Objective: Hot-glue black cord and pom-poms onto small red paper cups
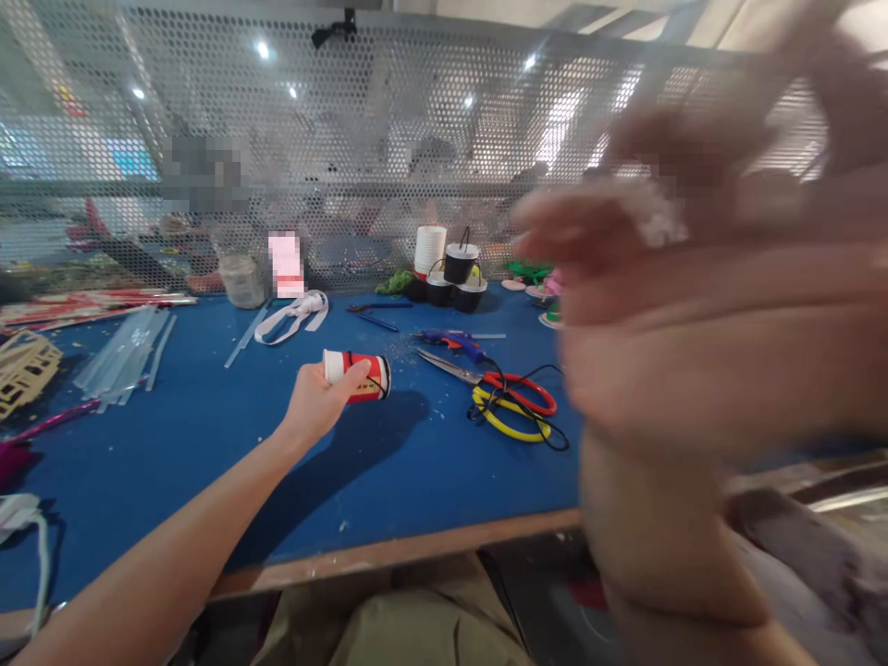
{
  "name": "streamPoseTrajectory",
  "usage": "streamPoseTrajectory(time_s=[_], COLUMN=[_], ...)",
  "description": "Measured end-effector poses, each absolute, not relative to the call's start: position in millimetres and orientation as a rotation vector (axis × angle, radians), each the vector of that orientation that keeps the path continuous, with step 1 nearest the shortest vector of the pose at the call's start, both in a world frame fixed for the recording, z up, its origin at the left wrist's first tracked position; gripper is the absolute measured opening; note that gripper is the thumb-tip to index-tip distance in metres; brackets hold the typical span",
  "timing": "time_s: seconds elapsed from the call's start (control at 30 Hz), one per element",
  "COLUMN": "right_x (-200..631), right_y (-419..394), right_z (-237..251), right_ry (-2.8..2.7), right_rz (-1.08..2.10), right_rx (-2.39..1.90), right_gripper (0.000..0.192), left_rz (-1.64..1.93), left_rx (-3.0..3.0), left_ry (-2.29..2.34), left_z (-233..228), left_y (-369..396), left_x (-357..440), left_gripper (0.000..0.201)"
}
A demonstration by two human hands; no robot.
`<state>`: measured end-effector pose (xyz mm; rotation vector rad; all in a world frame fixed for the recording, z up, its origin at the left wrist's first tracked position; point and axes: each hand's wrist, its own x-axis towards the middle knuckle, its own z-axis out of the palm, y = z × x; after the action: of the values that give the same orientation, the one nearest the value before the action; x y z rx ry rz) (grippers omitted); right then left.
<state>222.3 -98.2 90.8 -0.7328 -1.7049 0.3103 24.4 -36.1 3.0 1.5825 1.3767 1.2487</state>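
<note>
My left hand (320,396) is wrapped round a red and white paper cup (357,375), held on its side above the blue table (277,499). A dark cord runs round the cup, and its far rim looks black. Close to the camera, my right hand (686,314) is raised on the right, badly smeared by motion. I cannot make out whether its fingers hold anything. Between the hands lie scissors (517,427) with red and yellow handles, a loose black cord (559,444) across them. A blue glue gun (454,342) lies just behind.
Small black-covered cups (461,265) stand stacked beside white paper cups (431,248) at the back. Pliers (378,316), white ribbon (295,316) and a jar (240,280) are farther left. Clear glue sticks (129,356) lie at left. A perforated metal screen (375,129) rises behind the table.
</note>
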Motion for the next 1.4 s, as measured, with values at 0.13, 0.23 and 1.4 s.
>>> streamPoseTrajectory(time_s=[0.13,0.23,1.4], right_x=[187.0,171.4,190.9], right_y=[-54.2,-29.1,-21.1], right_z=[52.6,28.2,20.5], right_ry=[-1.903,-2.013,-1.531], right_rz=[0.423,0.418,0.704], right_rx=[-0.862,-1.132,-0.87], right_gripper=[0.024,0.018,0.009], left_rz=[1.171,1.072,0.992], left_rx=[1.816,2.089,1.237], left_ry=[1.367,1.367,1.063], left_z=[1.0,0.1,7.8], left_y=[-39.3,-41.6,-38.5], left_x=[22.3,21.4,25.5], left_gripper=[0.032,0.033,0.023])
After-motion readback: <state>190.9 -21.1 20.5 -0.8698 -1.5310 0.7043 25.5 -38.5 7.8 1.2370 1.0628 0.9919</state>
